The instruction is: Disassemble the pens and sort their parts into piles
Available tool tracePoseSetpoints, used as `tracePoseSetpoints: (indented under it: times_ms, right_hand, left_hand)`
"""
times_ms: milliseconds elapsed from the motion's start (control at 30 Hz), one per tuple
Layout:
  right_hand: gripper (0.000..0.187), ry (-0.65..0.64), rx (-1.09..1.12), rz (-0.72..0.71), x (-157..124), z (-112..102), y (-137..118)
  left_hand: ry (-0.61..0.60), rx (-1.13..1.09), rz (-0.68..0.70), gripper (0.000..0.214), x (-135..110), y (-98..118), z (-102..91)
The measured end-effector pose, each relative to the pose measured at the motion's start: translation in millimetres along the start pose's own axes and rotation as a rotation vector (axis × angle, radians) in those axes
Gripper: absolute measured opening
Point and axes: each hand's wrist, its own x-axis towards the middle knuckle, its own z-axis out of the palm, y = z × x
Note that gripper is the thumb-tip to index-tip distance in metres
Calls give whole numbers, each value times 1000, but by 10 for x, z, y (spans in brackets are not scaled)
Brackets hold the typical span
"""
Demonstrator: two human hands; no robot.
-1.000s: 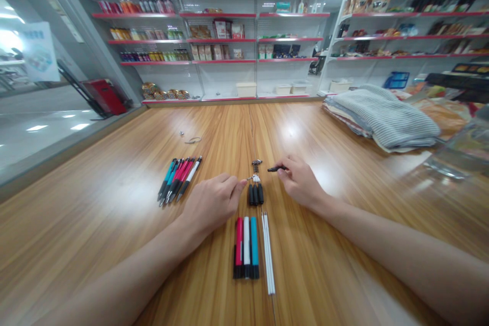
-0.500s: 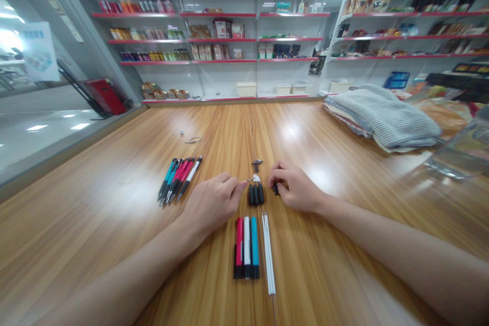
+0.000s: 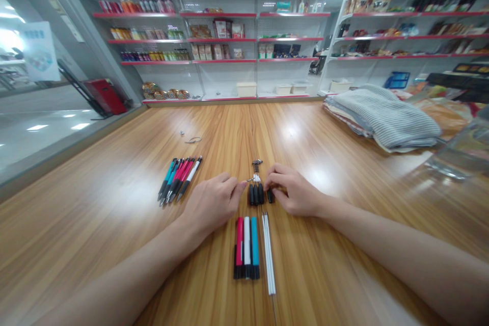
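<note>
Sliding down and inward since the earlier frame, your right hand (image 3: 295, 192) is curling over a small black pen part (image 3: 270, 195), which sits just beside three black pen sections (image 3: 255, 194) lying side by side on the wooden table (image 3: 324, 270). Its fingers are bent and nearly closed, but this view is not settling whether they are gripping the part or only touching it. Your left hand (image 3: 213, 202) is half closed, reaching toward the small metal pen parts (image 3: 254, 179) just above the black sections; whether it is holding one, you cannot tell.

The black part is looking light, stiff and smooth, so it is likely to roll or slip if you are pressing on one end. Pinching it along its sides between thumb and fingertip is probably safest. The metal bits are looking tiny and easy to flick away, so a light touch suits them.

Room is tight around your hands: the black sections are lying between them, while the coloured pen barrels (image 3: 246, 248) and white refill tubes (image 3: 268, 253) are resting just below. The assembled pens (image 3: 179, 178) are lying off to the left, and bare wood is stretching out to the right of your right hand.
</note>
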Motion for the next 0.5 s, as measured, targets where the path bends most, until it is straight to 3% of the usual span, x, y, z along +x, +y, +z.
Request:
tracePoseSetpoints:
  times_ms: [500]
  right_hand:
    - [30, -33, 4, -31, 12, -63, -58]
  left_hand:
    - [-5, 6, 17, 40, 4, -18, 14]
